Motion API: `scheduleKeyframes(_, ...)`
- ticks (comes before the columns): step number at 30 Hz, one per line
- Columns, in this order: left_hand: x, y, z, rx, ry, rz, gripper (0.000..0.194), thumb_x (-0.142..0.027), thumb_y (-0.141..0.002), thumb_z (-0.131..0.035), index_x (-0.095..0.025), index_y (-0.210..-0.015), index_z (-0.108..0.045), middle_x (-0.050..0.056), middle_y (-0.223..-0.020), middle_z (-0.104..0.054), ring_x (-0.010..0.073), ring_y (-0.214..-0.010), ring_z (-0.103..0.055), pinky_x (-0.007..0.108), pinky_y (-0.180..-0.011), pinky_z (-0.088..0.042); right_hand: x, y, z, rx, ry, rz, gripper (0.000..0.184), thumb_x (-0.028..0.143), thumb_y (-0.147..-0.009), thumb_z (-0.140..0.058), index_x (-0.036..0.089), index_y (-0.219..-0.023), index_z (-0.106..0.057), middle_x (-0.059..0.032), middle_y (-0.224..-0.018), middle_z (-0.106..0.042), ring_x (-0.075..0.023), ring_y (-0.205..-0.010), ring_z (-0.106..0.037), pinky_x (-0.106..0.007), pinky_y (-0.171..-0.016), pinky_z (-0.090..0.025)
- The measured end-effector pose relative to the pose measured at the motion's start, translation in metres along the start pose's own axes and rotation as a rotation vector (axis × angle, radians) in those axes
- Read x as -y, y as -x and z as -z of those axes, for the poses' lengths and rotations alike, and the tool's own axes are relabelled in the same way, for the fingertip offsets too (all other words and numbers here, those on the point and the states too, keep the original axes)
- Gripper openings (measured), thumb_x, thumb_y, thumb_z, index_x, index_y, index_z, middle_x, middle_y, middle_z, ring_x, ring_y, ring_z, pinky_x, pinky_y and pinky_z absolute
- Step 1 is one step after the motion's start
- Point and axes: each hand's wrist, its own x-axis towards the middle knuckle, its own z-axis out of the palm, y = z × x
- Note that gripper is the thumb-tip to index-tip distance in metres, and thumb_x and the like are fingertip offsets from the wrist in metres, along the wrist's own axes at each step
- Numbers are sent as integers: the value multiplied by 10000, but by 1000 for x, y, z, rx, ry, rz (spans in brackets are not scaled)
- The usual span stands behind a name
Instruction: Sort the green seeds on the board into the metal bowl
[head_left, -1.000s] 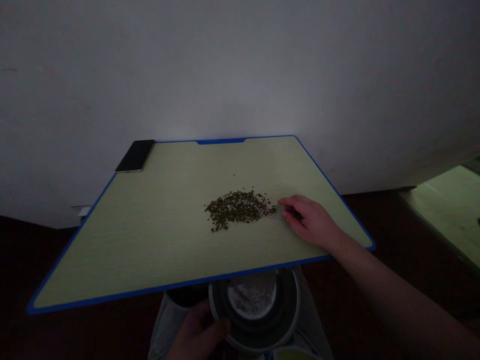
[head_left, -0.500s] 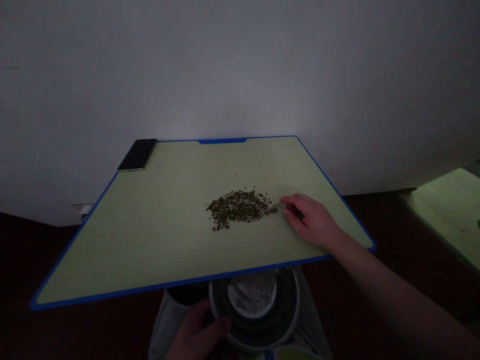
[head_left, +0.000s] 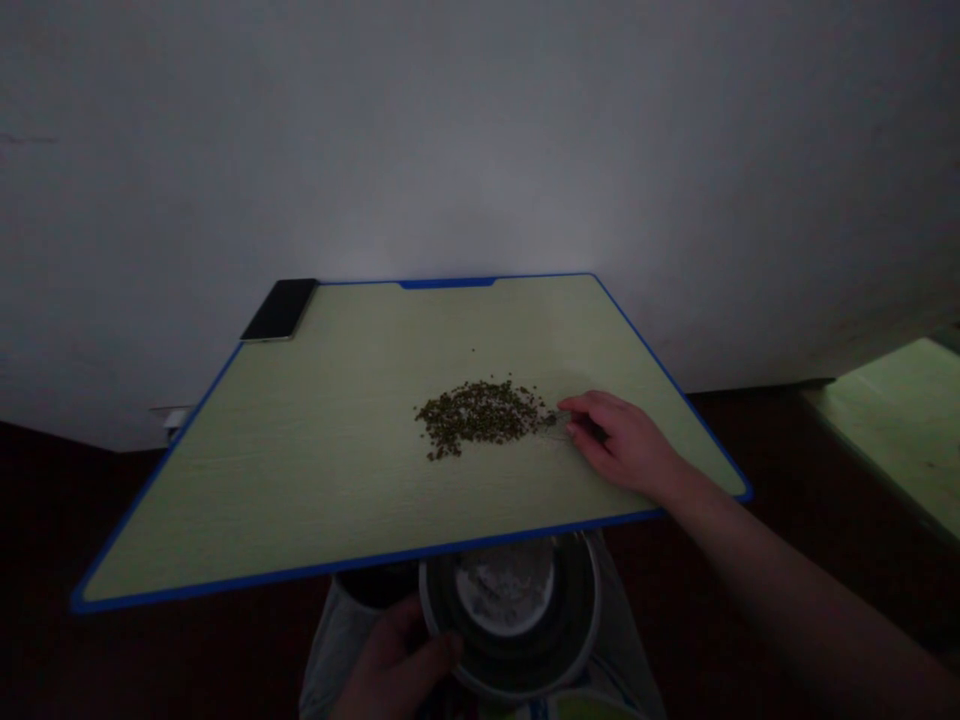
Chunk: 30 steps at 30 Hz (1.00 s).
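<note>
I'm looking down at a pale green table (head_left: 300, 480) with a blue edge, set against a plain white wall (head_left: 480, 130), and the light is dim all round. At the table's far left corner lies a dark phone (head_left: 280, 309), flat, its end just over the edge. Near the middle of the top, a little toward the right edge, sits a loose heap of small dark green beans (head_left: 480, 413), with a few strays at its near left side.

Below the table's near edge, my left hand (head_left: 397, 670) curls its fingers round the left rim of a round white bowl (head_left: 510, 625), gripping it; the bowl's inside is dark with a pale patch at the bottom, and the table edge cuts off its far rim. What lies in it I can't make out.

Right of the heap, my right hand (head_left: 622, 443) rests on the table, fingers half closed and pinched on a thin tool (head_left: 556, 420) whose tip reaches the heap's right edge. The tool is too dim and fine to name.

Far right, past the table's right edge, a second pale green surface (head_left: 900, 420) shows, cut off by the frame. The floor around is nearly black, and the cloth under the bowl is hard to read.
</note>
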Motion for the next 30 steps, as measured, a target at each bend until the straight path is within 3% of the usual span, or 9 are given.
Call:
scheduleKeyframes(4,-1,1,-1,-46,22,-8,358,-430,-591,-980,-224,-857,-857,60,-782,-871,307,-778,-810,436,-847,-628,0,0,0,-8,15,2,241,190,-1004,-545,179,-1185,-704,-88,-891,-750,-219,-745,-692,-357,-698,-574)
scheduleKeyframes(9,1,0,-1,-50,-5,-15,328,-431,-603,-939,-214,-818,-821,91,-831,-874,332,-848,-815,474,-923,-620,0,0,-1,-19,25,-17,238,191,-1000,-548,192,-1179,-705,-84,-906,-758,-219,-760,-702,-360,-706,-582)
scheduleKeyframes(15,-5,3,-4,19,3,23,312,-444,-627,-937,-222,-816,-824,63,-743,-864,285,-637,-778,408,-682,-617,-1,0,-2,-40,21,-12,239,190,-1008,-541,190,-1182,-704,-96,-947,-773,-234,-813,-728,-379,-739,-601)
scheduleKeyframes(20,-9,4,-7,1,46,-15,308,-417,-599,-986,-229,-804,-854,60,-815,-892,309,-811,-823,419,-864,-638,0,-2,-3,-22,14,-5,241,195,-1015,-542,199,-1195,-702,-85,-925,-760,-225,-775,-709,-373,-718,-590)
scheduleKeyframes(30,-6,5,-6,-46,90,36,378,-414,-578,-999,-234,-886,-876,60,-798,-894,319,-741,-831,471,-844,-656,2,-3,-1,-14,-8,49,226,174,-981,-554,193,-1161,-689,-54,-841,-717,-203,-710,-663,-337,-672,-539)
